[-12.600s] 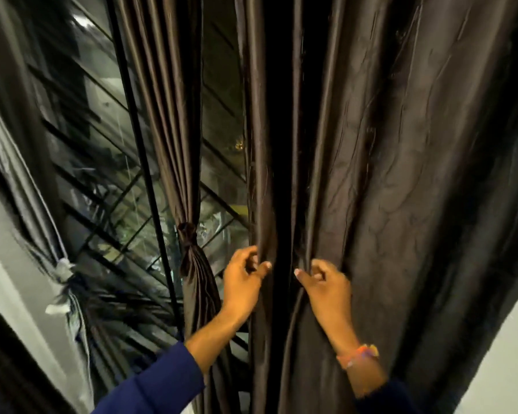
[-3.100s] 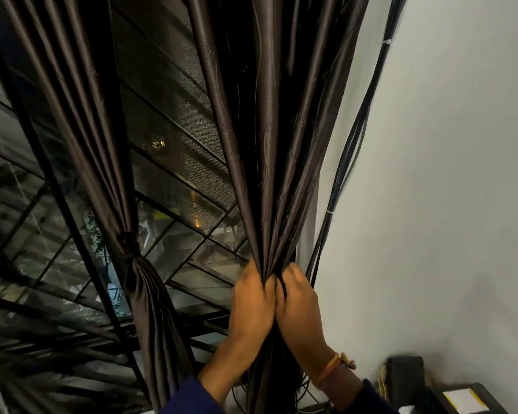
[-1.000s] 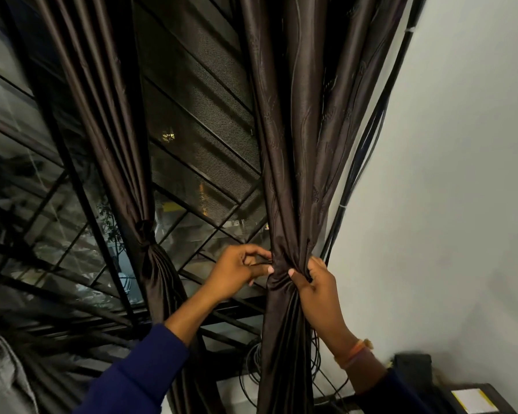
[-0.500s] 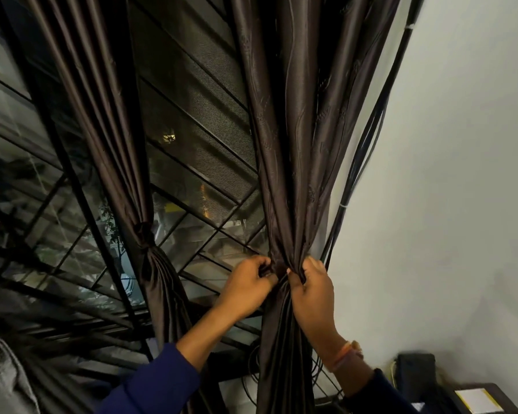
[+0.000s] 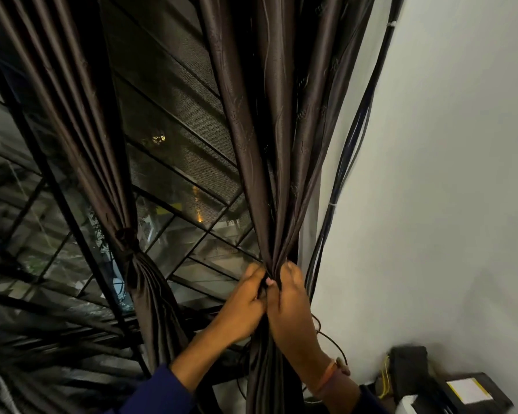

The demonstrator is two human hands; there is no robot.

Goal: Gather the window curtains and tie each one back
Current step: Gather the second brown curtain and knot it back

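A dark brown curtain (image 5: 269, 138) hangs beside the white wall, gathered into a narrow bunch at its waist. My left hand (image 5: 242, 306) and my right hand (image 5: 290, 303) press together on that bunch, fingers closed around the cloth at the pinch point. Whether a tie band lies under my fingers is hidden. To the left, a second dark brown curtain (image 5: 81, 121) hangs with a knot (image 5: 128, 237) at its waist, its lower part falling free.
A window with a black grille (image 5: 177, 162) fills the space between the curtains. A bundle of black cables (image 5: 341, 180) runs down the white wall (image 5: 449, 174). Black boxes (image 5: 410, 375) and loose wires sit at the lower right.
My hands have closed tighter together on the right curtain's waist, the left hand coming in from the side to meet the right. The view has shifted slightly closer.
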